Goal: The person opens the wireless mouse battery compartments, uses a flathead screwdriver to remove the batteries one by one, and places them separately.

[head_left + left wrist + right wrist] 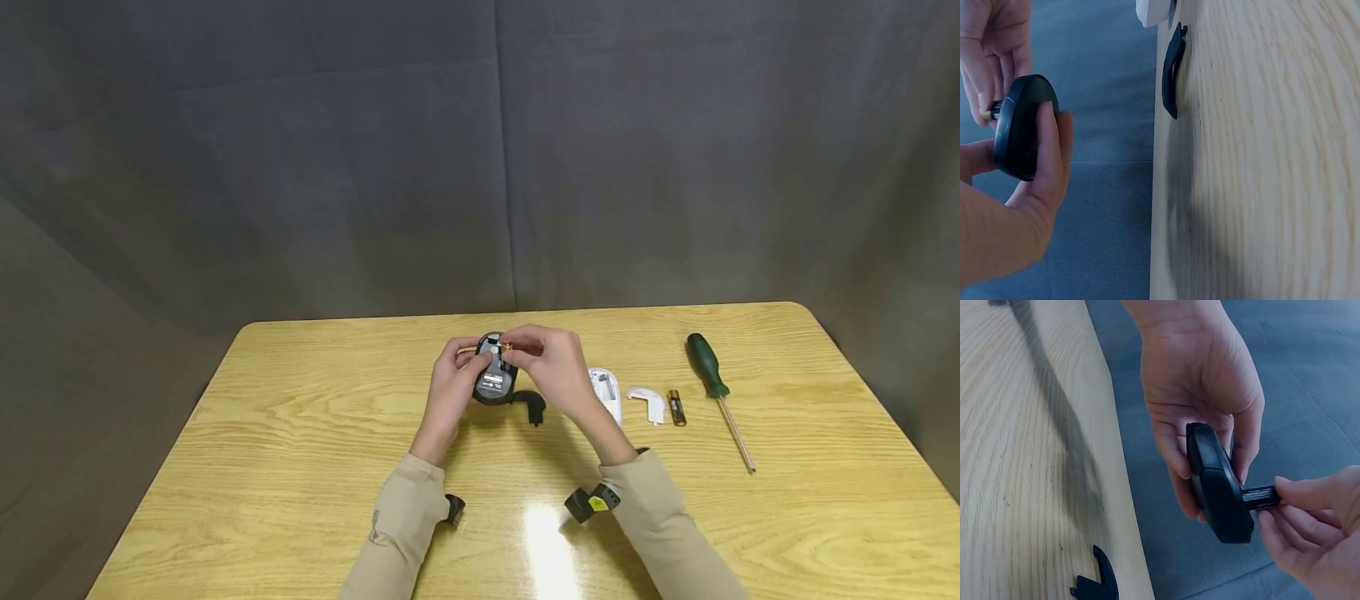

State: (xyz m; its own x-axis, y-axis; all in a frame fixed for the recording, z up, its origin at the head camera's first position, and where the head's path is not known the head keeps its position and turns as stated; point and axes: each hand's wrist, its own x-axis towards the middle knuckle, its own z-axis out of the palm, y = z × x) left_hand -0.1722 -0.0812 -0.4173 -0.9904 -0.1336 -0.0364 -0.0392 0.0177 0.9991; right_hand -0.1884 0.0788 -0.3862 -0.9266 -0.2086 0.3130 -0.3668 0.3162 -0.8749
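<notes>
A black computer mouse (491, 390), its labelled underside facing up and its battery bay uncovered, is held above the table. My left hand (450, 383) grips it by the sides, thumb on the underside. With thumb and fingers my right hand (553, 367) pinches one end of a small battery (1262, 497). In the right wrist view the battery stands out from the mouse's underside, its other end right at the mouse. The black curved battery cover (534, 407) lies on the table just below the mouse.
A white mouse (609, 392), partly hidden by the right forearm, lies on the wooden table (285, 433). Right of it are a white battery cover (652, 404), another battery (677, 408) and a green-handled screwdriver (705, 367). A grey curtain (337, 183) hangs behind the table.
</notes>
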